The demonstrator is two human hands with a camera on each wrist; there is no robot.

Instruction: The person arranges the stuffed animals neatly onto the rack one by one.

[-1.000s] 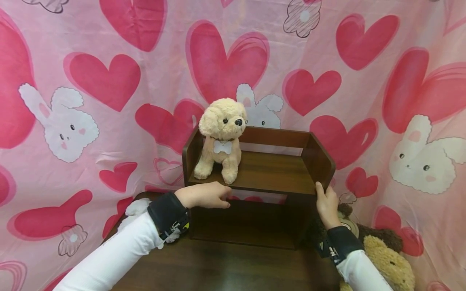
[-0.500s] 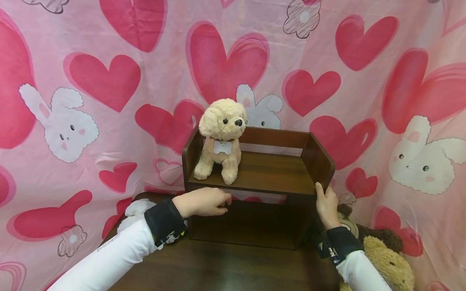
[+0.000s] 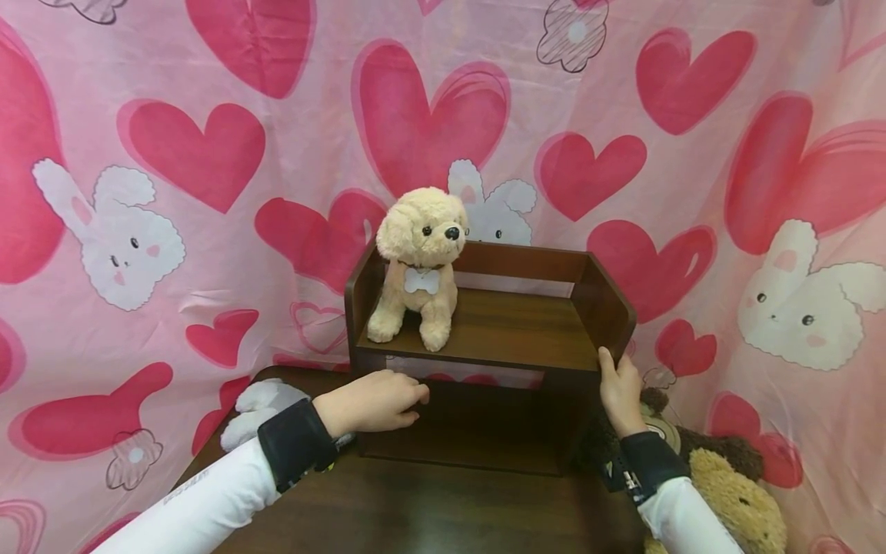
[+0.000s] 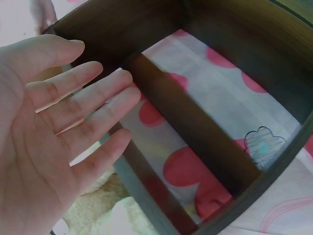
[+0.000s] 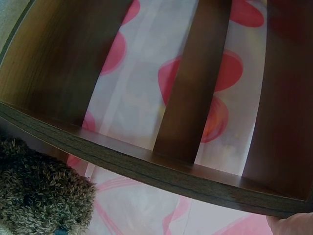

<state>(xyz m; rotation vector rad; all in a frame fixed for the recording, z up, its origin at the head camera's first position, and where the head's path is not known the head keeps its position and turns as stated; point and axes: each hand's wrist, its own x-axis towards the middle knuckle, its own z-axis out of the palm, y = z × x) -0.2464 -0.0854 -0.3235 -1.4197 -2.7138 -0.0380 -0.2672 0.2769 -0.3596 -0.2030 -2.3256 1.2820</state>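
Note:
A cream plush dog [image 3: 418, 269] with a white bone-shaped tag sits on the upper board of a dark brown wooden shelf [image 3: 515, 327], at its left end. Just in front of the lower compartment hovers my left hand [image 3: 374, 402]. Its fingers [image 4: 93, 100] are loosely extended and spread, holding nothing, as the left wrist view shows. My right hand [image 3: 621, 392] grips the front edge of the shelf's right side panel, thumb on the near side. Only a bit of that right hand [image 5: 293, 224] appears at the corner of the right wrist view.
The shelf stands on a dark brown tabletop [image 3: 415, 512]. Behind the left forearm lies a white plush toy [image 3: 259, 408], partly hidden. Tan [image 3: 737, 500] and dark brown plush toys [image 3: 744, 455] are at the right. A pink heart-patterned cloth [image 3: 311, 138] hangs behind.
My left hand has moved down and slightly left, away from the upper board's front edge. The right hand, shelf and plush dog have stayed in place.

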